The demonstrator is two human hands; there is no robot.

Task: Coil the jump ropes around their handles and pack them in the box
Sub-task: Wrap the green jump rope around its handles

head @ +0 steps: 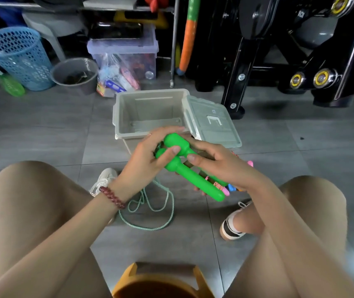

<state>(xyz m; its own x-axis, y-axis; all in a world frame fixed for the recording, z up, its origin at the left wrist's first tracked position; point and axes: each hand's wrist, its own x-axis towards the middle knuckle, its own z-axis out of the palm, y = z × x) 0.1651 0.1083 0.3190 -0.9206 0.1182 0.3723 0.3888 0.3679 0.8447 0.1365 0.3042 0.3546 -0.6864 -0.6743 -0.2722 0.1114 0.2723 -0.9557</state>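
Fingers (172, 150) of the left hand (148, 155) were curled round the bulbed heads of the two green handles (184, 166), thumb pressed across them. The right hand (212, 166) clamped the shafts from 3 o'clock. The pair was held side by side, probably so the cord could be wound round both at once.

From the left hand's side the pale green rope (150, 211) dropped toward 6 o'clock and lay in loose loops on the floor between the shoes. It was not yet coiled (no turn showed on the handles).

Under the right hand, at about 4 o'clock, showed the other ropes (225, 188), with pink and blue ends and red-and-white cord. Whether they were held or lay below could not be told.

Beyond, at 12 o'clock, stood the beige box (118, 117), open with no rope inside, seemingly set within reach for dropping bundles in. Its lid (214, 123) leaned at the right rim, at 1 o'clock, out of the way.

Farther off were a blue basket (16, 57) at 10 o'clock and a black machine (257, 50) at 2 o'clock.
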